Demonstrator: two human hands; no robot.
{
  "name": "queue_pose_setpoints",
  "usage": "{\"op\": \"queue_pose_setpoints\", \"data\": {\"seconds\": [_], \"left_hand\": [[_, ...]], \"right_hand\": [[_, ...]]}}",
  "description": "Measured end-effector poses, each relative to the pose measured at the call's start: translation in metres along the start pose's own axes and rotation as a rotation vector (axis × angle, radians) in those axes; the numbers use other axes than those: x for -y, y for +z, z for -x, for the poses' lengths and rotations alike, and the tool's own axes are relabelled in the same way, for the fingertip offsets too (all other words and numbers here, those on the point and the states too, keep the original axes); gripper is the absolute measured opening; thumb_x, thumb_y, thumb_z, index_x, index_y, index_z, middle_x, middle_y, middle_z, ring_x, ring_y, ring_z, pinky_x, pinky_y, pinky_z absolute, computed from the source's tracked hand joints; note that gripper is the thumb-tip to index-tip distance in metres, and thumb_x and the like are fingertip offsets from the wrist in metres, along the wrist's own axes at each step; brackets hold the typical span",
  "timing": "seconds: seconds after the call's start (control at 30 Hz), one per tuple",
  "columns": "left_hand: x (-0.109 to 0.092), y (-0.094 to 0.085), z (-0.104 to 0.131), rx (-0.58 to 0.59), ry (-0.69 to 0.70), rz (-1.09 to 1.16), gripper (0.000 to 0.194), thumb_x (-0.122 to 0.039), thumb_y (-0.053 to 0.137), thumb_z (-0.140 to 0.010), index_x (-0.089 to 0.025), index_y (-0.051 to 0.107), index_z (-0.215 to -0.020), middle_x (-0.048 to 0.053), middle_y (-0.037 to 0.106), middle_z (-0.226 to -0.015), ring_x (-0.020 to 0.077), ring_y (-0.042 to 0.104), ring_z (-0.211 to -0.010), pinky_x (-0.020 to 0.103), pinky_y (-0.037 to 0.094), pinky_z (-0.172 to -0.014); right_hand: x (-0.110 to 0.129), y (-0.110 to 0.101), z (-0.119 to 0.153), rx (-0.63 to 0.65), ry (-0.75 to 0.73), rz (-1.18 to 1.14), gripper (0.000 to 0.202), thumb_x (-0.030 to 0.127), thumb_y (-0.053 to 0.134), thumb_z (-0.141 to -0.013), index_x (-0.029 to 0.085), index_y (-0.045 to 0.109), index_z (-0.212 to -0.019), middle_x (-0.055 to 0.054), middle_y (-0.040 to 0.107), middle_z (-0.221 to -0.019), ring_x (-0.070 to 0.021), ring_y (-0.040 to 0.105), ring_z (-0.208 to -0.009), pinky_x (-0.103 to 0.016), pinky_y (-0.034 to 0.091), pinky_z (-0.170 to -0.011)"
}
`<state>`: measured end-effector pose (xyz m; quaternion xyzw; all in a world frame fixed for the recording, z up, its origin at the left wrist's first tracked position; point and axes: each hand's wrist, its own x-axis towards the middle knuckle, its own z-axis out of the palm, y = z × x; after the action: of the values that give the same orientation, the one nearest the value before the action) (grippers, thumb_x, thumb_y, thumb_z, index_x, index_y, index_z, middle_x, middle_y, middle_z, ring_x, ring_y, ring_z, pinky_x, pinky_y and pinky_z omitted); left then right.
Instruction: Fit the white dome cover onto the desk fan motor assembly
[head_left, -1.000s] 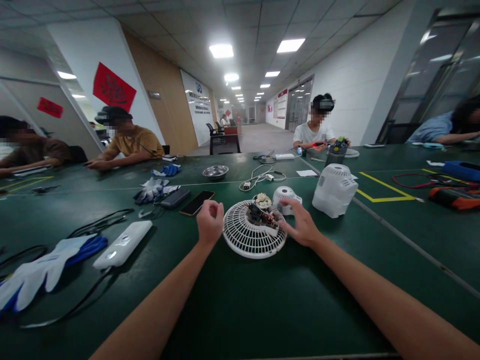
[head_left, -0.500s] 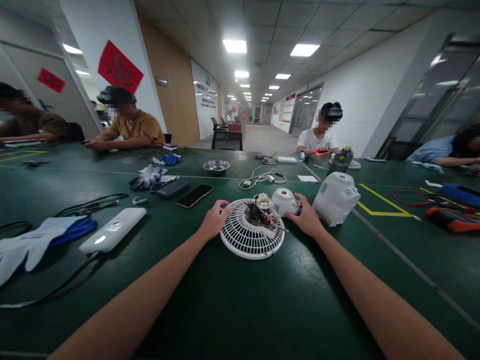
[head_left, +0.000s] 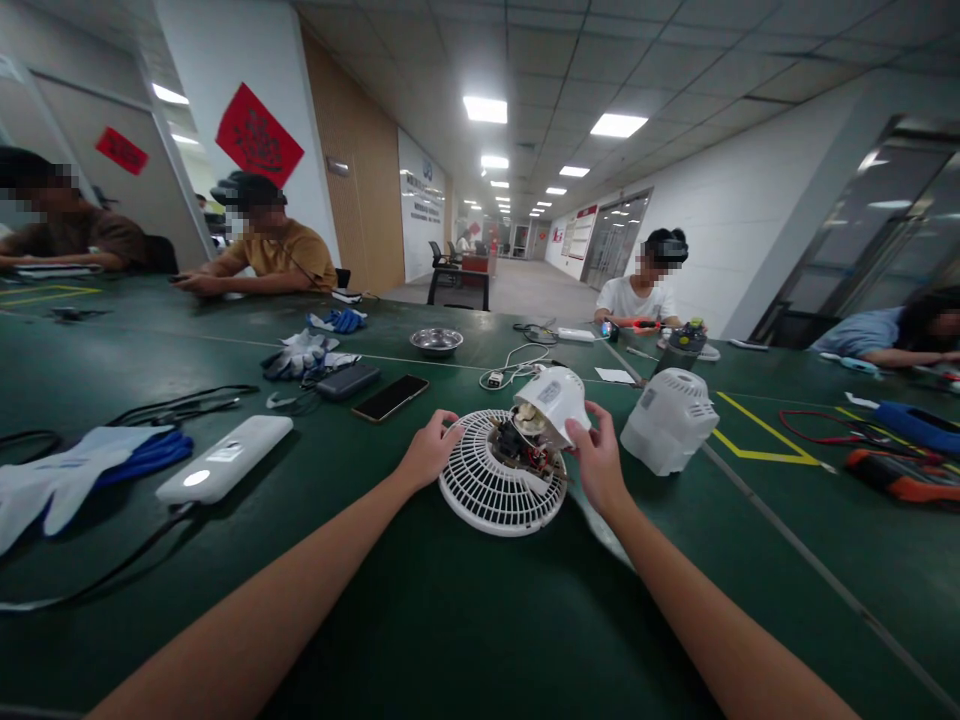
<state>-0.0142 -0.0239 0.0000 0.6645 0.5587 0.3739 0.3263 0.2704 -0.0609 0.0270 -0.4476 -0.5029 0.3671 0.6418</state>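
A round white fan grille (head_left: 487,500) lies on the green table, with a bare motor and wiring (head_left: 517,440) on its middle. At the grille's left rim, my left hand (head_left: 426,458) pinches the edge between thumb and fingers. My right hand (head_left: 598,465) is closed on a white motor housing (head_left: 559,400), a rounded vented cover. It is tilted, its open side facing left over the motor. To the right of that hand stands a translucent white fan base (head_left: 667,425), apart from it.
To the left are a phone (head_left: 391,398), a black power bank (head_left: 348,381), a white power bank (head_left: 226,460) and gloves (head_left: 82,480). A metal bowl (head_left: 436,342) and cables (head_left: 517,372) lie farther back. A multimeter (head_left: 904,475) is at right. Other people sit around the table.
The motor housing has been lifted by my right hand from beside the grille and tilted leftward over the motor. My left hand stays at the grille's rim.
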Motion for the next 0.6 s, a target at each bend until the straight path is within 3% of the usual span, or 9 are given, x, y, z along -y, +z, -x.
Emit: {"op": "queue_pose_setpoints", "data": {"seconds": [0.17,0.27,0.6], "left_hand": [[-0.001,-0.001,0.001,0.009,0.004,-0.011,0.04,-0.05,0.045,-0.096,-0.021,0.054,-0.123,0.005,0.073,-0.094,0.0223,0.07,-0.081,0.031,0.048,-0.068],[-0.002,-0.002,0.001,-0.001,0.008,-0.021,0.038,-0.048,0.046,-0.096,-0.02,0.055,-0.12,0.005,0.071,-0.092,0.0225,0.069,-0.082,0.031,0.048,-0.069],[-0.012,-0.008,0.004,-0.062,-0.067,-0.069,0.02,-0.04,0.054,-0.088,-0.023,0.058,-0.097,0.001,0.068,-0.076,0.021,0.065,-0.069,0.03,0.044,-0.062]], "right_hand": [[0.007,0.013,0.018,0.167,-0.275,0.342,0.074,0.042,0.078,-0.079,0.028,0.04,-0.141,-0.008,0.064,-0.116,-0.026,0.07,-0.099,-0.045,0.06,-0.088],[0.007,0.012,0.02,0.192,-0.392,0.537,0.072,0.04,0.078,-0.079,0.027,0.042,-0.14,-0.011,0.06,-0.125,-0.0282,0.067,-0.106,-0.048,0.06,-0.09],[0.014,-0.002,0.02,0.287,-0.547,0.63,0.065,0.035,0.072,-0.084,0.027,0.042,-0.142,-0.011,0.057,-0.132,-0.0283,0.063,-0.115,-0.045,0.061,-0.091]]}}
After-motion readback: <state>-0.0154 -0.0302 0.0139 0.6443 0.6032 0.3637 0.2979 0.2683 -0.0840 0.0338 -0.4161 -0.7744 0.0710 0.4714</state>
